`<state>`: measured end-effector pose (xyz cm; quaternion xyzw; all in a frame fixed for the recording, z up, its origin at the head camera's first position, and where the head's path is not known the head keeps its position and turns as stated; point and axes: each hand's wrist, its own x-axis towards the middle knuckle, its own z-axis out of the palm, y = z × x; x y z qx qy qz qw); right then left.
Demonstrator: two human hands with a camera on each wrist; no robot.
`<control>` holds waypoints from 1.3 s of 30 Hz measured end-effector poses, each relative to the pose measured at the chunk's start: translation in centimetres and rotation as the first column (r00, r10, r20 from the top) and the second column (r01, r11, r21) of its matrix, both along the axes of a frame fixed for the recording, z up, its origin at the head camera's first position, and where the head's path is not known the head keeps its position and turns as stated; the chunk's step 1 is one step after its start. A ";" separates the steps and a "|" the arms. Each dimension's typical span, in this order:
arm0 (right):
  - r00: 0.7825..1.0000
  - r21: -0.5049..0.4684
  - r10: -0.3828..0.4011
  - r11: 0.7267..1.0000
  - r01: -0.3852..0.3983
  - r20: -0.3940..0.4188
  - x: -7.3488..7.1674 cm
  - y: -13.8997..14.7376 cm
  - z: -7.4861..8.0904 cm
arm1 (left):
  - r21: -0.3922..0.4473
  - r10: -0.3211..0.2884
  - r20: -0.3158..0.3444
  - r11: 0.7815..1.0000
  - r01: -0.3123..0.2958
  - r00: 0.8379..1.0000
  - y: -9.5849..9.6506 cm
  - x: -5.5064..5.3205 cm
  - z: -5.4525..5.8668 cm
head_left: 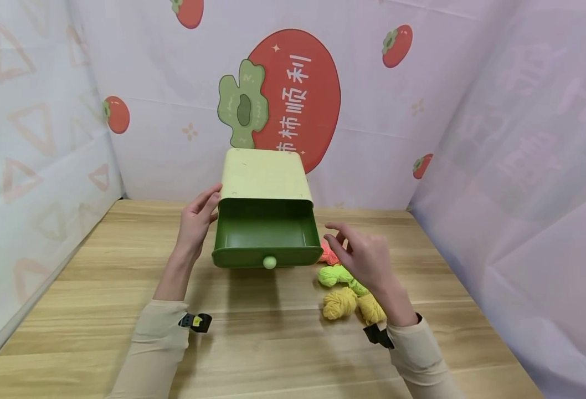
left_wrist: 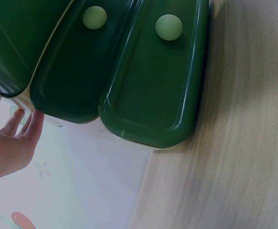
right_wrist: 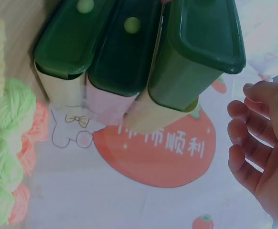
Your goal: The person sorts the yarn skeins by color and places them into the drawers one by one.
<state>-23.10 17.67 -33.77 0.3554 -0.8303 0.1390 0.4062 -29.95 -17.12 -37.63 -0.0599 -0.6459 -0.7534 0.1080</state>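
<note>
A small drawer cabinet [head_left: 265, 174] with a cream top stands toward the back of the table. Its green top drawer [head_left: 238, 257], which has a pale round knob [head_left: 270, 262], is pulled out and bare inside. My left hand [head_left: 195, 221] rests its extended fingertips on the cabinet's left side. Two closed drawers lie below, the middle drawer [left_wrist: 74, 71] and the bottom drawer [left_wrist: 148, 90] in the left wrist view. To the right of the pulled-out drawer hovers my right hand [head_left: 365, 255], fingers loosely bent and holding nothing.
Beneath and beside the right hand lie skeins of yarn: pink yarn [head_left: 329, 255], lime green yarn [head_left: 334, 275] and yellow yarn [head_left: 340, 303]. Printed cloth walls [head_left: 173, 160] enclose the wooden table [head_left: 273, 354] at the back and both sides.
</note>
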 end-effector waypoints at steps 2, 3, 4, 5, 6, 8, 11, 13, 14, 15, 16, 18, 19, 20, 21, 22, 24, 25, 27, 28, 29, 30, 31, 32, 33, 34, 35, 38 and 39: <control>1.000 0.008 -0.013 1.000 0.013 0.018 -0.3 0.2 0.1 | -0.003 0.002 0.003 1.000 -0.002 1.000 0.0 0.0 0.0; 0.999 0.015 -0.021 1.000 0.020 0.031 -0.4 0.3 0.2 | -0.002 0.002 0.003 1.000 -0.002 1.000 0.0 0.0 0.0; 0.999 0.021 -0.026 0.999 0.026 0.043 -0.5 0.4 0.2 | 0.001 0.001 0.002 1.000 -0.001 1.000 0.1 0.0 0.0; 0.998 0.029 -0.029 0.999 0.028 0.053 -0.6 0.5 0.2 | 0.002 0.001 0.001 1.000 -0.001 1.000 0.1 0.0 0.0; 0.998 0.038 -0.035 0.999 0.032 0.061 -0.7 0.5 0.2 | 0.003 0.001 0.000 1.000 -0.001 1.000 0.1 -0.1 0.0; 0.996 0.051 -0.044 0.998 0.040 0.080 -1.0 0.7 0.2 | 0.008 -0.001 -0.004 1.000 0.001 1.000 0.2 -0.1 0.0; 0.993 0.065 -0.053 0.997 0.047 0.107 -1.6 1.0 0.0 | 0.010 -0.001 -0.010 1.000 0.001 1.000 0.2 -0.2 0.1; 0.990 0.073 -0.058 0.996 0.049 0.126 -2.2 1.1 -0.1 | 0.010 0.000 -0.012 1.000 0.000 1.000 0.2 -0.2 0.1; 0.989 0.076 -0.060 0.996 0.050 0.136 -2.5 1.2 -0.2 | 0.009 0.001 -0.013 1.000 -0.001 1.000 0.2 -0.2 0.1; 0.988 0.083 -0.063 0.995 0.051 0.142 -2.8 1.3 -0.3 | 0.010 0.001 -0.015 1.000 -0.001 1.000 0.2 -0.2 0.1; 0.986 0.091 -0.066 0.994 0.053 0.150 -3.1 1.3 -0.5 | 0.011 0.003 -0.015 1.000 -0.003 1.000 0.2 -0.2 0.0; 0.983 0.110 -0.072 0.992 0.055 0.167 -3.5 1.4 -0.7 | 0.011 0.008 -0.012 1.000 -0.008 1.000 0.2 -0.2 0.0; 0.981 0.118 -0.075 0.992 0.055 0.177 -3.8 1.5 -0.8 | 0.010 0.010 -0.009 1.000 -0.010 1.000 0.2 -0.1 0.0; 0.980 0.124 -0.078 0.991 0.055 0.186 -3.9 1.5 -0.9 | 0.012 0.012 -0.008 1.000 -0.012 1.000 0.2 -0.2 0.0; 0.977 0.130 -0.079 0.990 0.054 0.198 -4.1 1.6 -1.0 | 0.012 0.013 -0.006 1.000 -0.013 1.000 0.3 -0.2 0.0; 0.973 0.137 -0.085 0.989 0.056 0.213 -4.3 1.6 -1.1 | 0.011 0.015 -0.005 1.000 -0.015 1.000 0.3 -0.2 0.0; 0.964 0.149 -0.098 0.987 0.062 0.246 -4.6 1.6 -1.3 | 0.013 0.016 -0.006 1.000 -0.016 1.000 0.3 -0.2 0.0; 0.958 0.156 -0.106 0.986 0.065 0.268 -4.8 1.7 -1.4 | 0.012 0.017 -0.006 1.000 -0.017 1.000 0.2 -0.2 0.0; 0.941 0.177 -0.130 0.981 0.077 0.313 -5.3 1.7 -1.6 | 0.009 0.015 -0.010 1.000 -0.015 1.000 0.2 -0.2 0.0; 0.930 0.191 -0.146 0.978 0.084 0.337 -5.5 1.7 -1.7 | 0.010 0.015 -0.010 1.000 -0.015 1.000 0.1 -0.2 -0.1; 0.918 0.207 -0.159 0.974 0.087 0.363 -5.8 1.7 -1.9 | 0.011 0.014 -0.010 1.000 -0.014 1.000 0.1 -0.2 -0.1; 0.906 0.229 -0.177 0.969 0.092 0.384 -6.2 1.8 -2.1 | 0.012 0.013 -0.009 1.000 -0.013 1.000 0.1 -0.2 -0.1; 0.895 0.250 -0.191 0.964 0.093 0.404 -6.5 1.8 -2.4 | 0.007 0.012 -0.008 1.000 -0.012 1.000 0.1 -0.2 -0.1; 0.885 0.274 -0.206 0.957 0.094 0.417 -6.8 1.8 -2.7 | 0.008 0.011 -0.008 1.000 -0.011 1.000 0.0 -0.2 -0.1; 0.876 0.297 -0.220 0.950 0.093 0.430 -7.1 1.8 -2.9 | 0.009 0.010 -0.008 1.000 -0.010 1.000 0.0 -0.2 -0.1; 0.868 0.317 -0.230 0.944 0.090 0.439 -7.3 1.8 -3.2 | 0.011 0.010 -0.007 1.000 -0.010 1.000 0.0 -0.2 -0.1; 0.861 0.334 -0.238 0.939 0.085 0.449 -7.6 1.7 -3.5 | 0.010 0.011 -0.006 1.000 -0.011 1.000 0.0 -0.2 -0.1; 0.843 0.363 -0.255 0.929 0.077 0.474 -8.1 1.7 -4.1 | 0.009 0.013 -0.004 1.000 -0.013 1.000 -0.1 -0.3 -0.2; 0.833 0.365 -0.259 0.928 0.075 0.489 -8.2 1.7 -4.2 | 0.011 0.013 -0.004 1.000 -0.013 1.000 -0.1 -0.3 -0.2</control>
